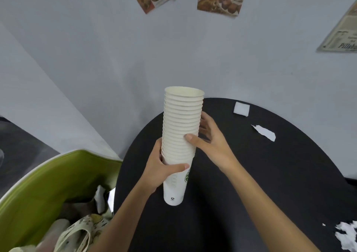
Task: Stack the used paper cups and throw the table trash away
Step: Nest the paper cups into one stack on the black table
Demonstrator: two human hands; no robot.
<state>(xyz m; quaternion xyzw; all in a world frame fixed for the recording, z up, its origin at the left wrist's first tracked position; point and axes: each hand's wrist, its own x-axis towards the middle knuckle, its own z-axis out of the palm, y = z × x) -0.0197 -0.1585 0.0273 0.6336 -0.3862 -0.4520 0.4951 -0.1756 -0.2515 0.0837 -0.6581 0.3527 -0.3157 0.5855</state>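
1 cup stack (182, 120), green logo (187, 176), left hand (158, 172), right hand (210, 141) gripping

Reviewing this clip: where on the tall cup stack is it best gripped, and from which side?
Two grips from opposite sides, I'd judge. The cup stack is tall and leans slightly, so one hand alone might let it buckle. As shown, the left hand wraps the bottom cup's smooth wall from the left, and the right hand holds the ribbed rims at mid-height from the right.
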